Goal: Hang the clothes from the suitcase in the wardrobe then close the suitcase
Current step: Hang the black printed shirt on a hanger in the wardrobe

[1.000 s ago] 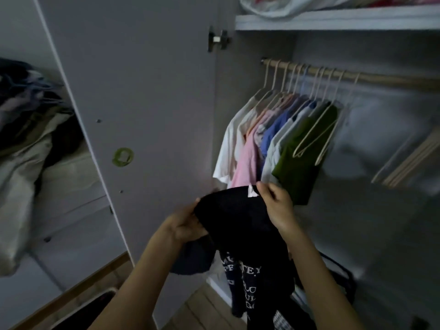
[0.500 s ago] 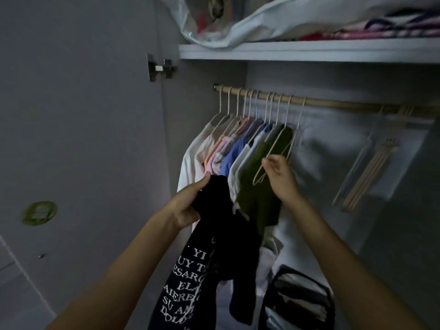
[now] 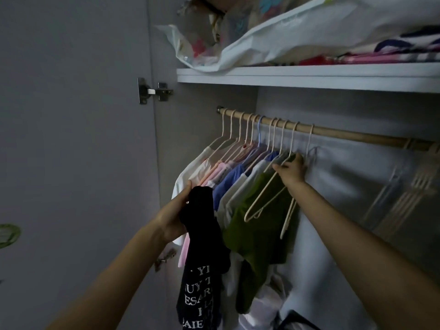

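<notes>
My left hand [image 3: 176,217] grips a bunched black shirt with white lettering [image 3: 202,253], which hangs down in front of the open wardrobe. My right hand [image 3: 291,170] is raised to the wooden rail [image 3: 345,136] and its fingers curl round the top of an empty cream hanger [image 3: 264,201] at the right end of the hung row. Several shirts hang on the rail: white, pink, blue and a green shirt [image 3: 257,236]. The suitcase is out of view.
The open wardrobe door [image 3: 76,151] stands at the left with its hinge [image 3: 152,91]. A shelf [image 3: 309,76] above the rail carries plastic bags and folded cloth. More empty hangers [image 3: 409,186] hang at the right of the rail. A dark bag [image 3: 295,320] sits on the wardrobe floor.
My right hand let go of the black shirt and rose to the empty hanger near the rail. My left hand lifted the shirt higher, and my view tilted up.
</notes>
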